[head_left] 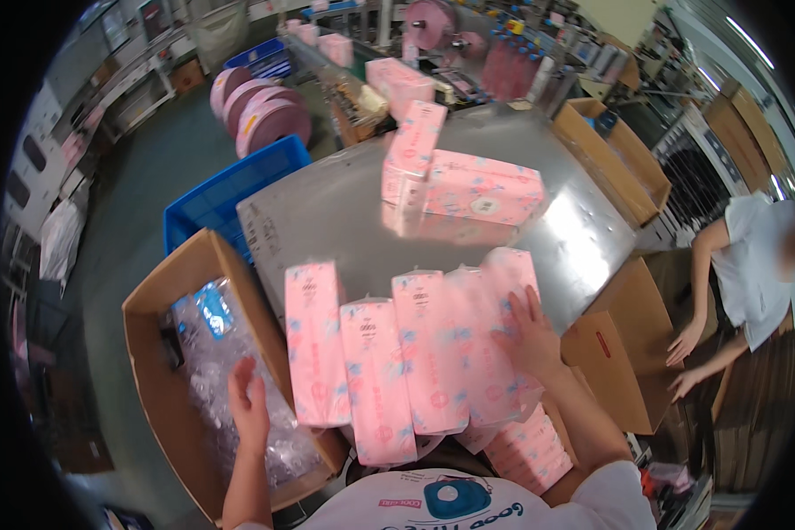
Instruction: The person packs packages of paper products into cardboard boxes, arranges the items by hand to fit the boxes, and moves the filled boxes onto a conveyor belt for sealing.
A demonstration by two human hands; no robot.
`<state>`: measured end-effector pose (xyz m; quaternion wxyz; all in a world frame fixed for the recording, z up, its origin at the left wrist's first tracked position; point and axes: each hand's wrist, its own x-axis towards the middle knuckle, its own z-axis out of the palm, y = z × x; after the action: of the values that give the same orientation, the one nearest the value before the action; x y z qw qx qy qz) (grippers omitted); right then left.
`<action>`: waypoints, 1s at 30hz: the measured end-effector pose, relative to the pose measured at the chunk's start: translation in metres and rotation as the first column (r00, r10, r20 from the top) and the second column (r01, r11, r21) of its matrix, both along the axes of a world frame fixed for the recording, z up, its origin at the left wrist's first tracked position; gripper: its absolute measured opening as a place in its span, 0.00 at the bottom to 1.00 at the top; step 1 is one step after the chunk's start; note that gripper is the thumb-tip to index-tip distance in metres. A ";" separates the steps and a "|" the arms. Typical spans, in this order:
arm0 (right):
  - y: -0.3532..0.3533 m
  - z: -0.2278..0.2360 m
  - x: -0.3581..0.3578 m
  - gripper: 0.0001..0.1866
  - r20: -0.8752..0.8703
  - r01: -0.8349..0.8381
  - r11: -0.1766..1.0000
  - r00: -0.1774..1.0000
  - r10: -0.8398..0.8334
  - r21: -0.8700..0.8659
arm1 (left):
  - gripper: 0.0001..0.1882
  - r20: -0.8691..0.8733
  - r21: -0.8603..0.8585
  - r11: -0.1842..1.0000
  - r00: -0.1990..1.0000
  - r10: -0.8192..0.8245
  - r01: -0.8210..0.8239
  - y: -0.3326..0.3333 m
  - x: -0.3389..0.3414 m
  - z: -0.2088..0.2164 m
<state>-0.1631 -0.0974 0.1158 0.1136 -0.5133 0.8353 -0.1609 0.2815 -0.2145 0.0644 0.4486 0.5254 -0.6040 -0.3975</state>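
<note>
A row of pink, flower-printed tissue packs (424,362) lies side by side along the near edge of a metal table. On the rightmost pack (507,274), which looks blurred, my right hand (532,340) rests with its fingers spread over the upper face. My left hand (249,402) hovers over an open cardboard box (141,353) at the left, thumb apart from the fingers and nothing in it. Inside that box are crumpled clear plastic bags (230,389) and a blue label. Below my right forearm, more pink packs (530,450) show in part.
Farther back on the metal table (327,212) stand two pink packs (481,190). A blue crate (238,190) adjoins its left side. Cardboard boxes (627,344) line the right, where another person (751,265) reaches in. Pink rolls (265,119) sit on the floor behind.
</note>
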 end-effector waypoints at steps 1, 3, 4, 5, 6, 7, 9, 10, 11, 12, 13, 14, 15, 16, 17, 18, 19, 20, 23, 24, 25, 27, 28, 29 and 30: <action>0.006 -0.013 -0.011 0.40 0.061 -0.008 0.995 0.998 0.014 -0.104 | 0.23 0.201 -0.003 0.997 0.976 0.079 -0.080 -0.005 0.016 -0.009; 0.018 -0.021 -0.016 0.39 0.018 -0.031 0.961 0.999 0.038 -0.274 | 0.29 0.537 0.094 0.978 0.837 0.109 -0.187 -0.006 0.065 -0.109; 0.020 -0.011 -0.006 0.38 -0.070 -0.074 0.933 0.996 0.053 -0.351 | 0.33 0.674 0.152 0.951 0.732 0.100 -0.270 0.019 0.099 -0.179; 0.025 0.003 0.005 0.36 -0.153 -0.113 0.895 0.987 0.050 -0.432 | 0.37 0.791 0.199 0.915 0.609 0.061 -0.350 0.043 0.133 -0.236; 0.037 0.008 0.014 0.35 -0.112 -0.067 0.864 0.994 0.012 -0.499 | 0.35 0.783 0.332 0.890 0.618 -0.075 -0.313 0.053 0.114 -0.249; 0.055 0.014 0.022 0.33 -0.073 0.002 0.830 0.996 -0.051 -0.558 | 0.34 0.745 0.383 0.900 0.645 -0.167 -0.209 0.053 0.082 -0.241; 0.095 0.006 0.034 0.29 0.092 0.163 0.773 0.987 -0.136 -0.612 | 0.30 0.716 0.418 0.908 0.625 -0.312 -0.026 0.053 0.041 -0.204; 0.120 0.000 0.038 0.27 0.202 0.248 0.756 0.967 -0.156 -0.605 | 0.29 0.703 0.435 0.898 0.600 -0.382 0.063 0.054 0.029 -0.181; 0.152 -0.024 0.041 0.26 0.480 0.445 0.733 0.858 -0.184 -0.514 | 0.27 0.691 0.450 0.883 0.575 -0.437 0.131 0.052 0.016 -0.157; 0.188 -0.057 0.047 0.25 0.710 0.610 0.689 0.677 -0.194 -0.393 | 0.26 0.674 0.455 0.868 0.561 -0.481 0.199 0.048 0.001 -0.135; 0.218 -0.085 0.053 0.22 0.653 0.533 0.816 0.703 -0.282 -0.223 | 0.24 0.616 0.511 0.834 0.590 -0.523 0.206 0.045 -0.016 -0.109; 0.242 -0.105 0.065 0.21 0.586 0.437 0.899 0.735 -0.343 -0.022 | 0.24 0.657 0.483 0.840 0.533 -0.534 0.247 0.046 -0.016 -0.113; 0.262 -0.111 0.080 0.22 0.565 0.238 0.960 0.776 -0.280 0.149 | 0.24 0.695 0.459 0.843 0.477 -0.538 0.281 0.049 -0.003 -0.132; 0.267 -0.104 0.093 0.26 0.615 0.148 0.945 0.727 -0.304 0.292 | 0.24 0.732 0.436 0.843 0.421 -0.536 0.316 0.052 0.014 -0.156; 0.273 -0.096 0.106 0.29 0.648 0.038 0.905 0.686 -0.332 0.424 | 0.24 0.766 0.413 0.842 0.367 -0.527 0.347 0.053 0.032 -0.179; 0.271 -0.079 0.113 0.34 0.706 0.029 0.850 0.543 -0.455 0.525 | 0.24 0.799 0.390 0.839 0.312 -0.513 0.381 0.050 0.044 -0.194; 0.270 -0.065 0.114 0.34 0.743 -0.018 0.843 0.483 -0.463 0.537 | 0.22 0.791 0.378 0.822 0.312 -0.526 0.427 0.045 0.053 -0.201; 0.270 -0.053 0.115 0.34 0.774 -0.068 0.834 0.419 -0.474 0.548 | 0.20 0.802 0.369 0.775 0.246 -0.545 0.514 0.039 0.067 -0.199; 0.297 -0.070 0.117 0.31 0.817 -0.044 0.872 0.373 -0.439 0.488 | 0.14 0.312 0.653 0.737 0.825 -0.471 0.174 0.040 0.042 -0.120; 0.295 -0.063 0.123 0.31 0.823 -0.053 0.877 0.378 -0.425 0.477 | 0.13 0.199 0.580 0.803 0.933 -0.301 0.135 0.037 0.059 -0.099; 0.298 -0.060 0.129 0.30 0.825 -0.063 0.880 0.384 -0.414 0.471 | 0.13 0.065 0.510 0.857 0.990 -0.122 0.072 0.034 0.078 -0.082; 0.309 -0.089 0.130 0.28 0.870 -0.005 0.880 0.152 -0.469 0.475 | 0.15 -0.400 0.493 0.866 0.905 0.142 0.082 0.026 0.083 -0.030; 0.311 -0.104 0.129 0.27 0.874 0.032 0.874 0.030 -0.485 0.484 | 0.15 -0.484 0.494 0.866 0.852 0.201 0.077 0.026 0.071 -0.002; 0.310 -0.110 0.125 0.26 0.912 0.036 0.923 0.145 -0.384 0.383 | 0.14 -0.563 0.494 0.866 0.787 0.252 0.076 0.033 0.051 0.025; 0.306 -0.112 0.120 0.26 0.927 0.036 0.961 0.255 -0.274 0.275 | 0.13 -0.593 0.491 0.861 0.774 0.221 0.131 0.044 0.025 0.051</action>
<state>-0.0435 0.2083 0.0038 0.6274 -0.2127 0.6547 -0.3641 0.3067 -0.1705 0.1156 0.4802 0.4749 -0.2788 -0.6828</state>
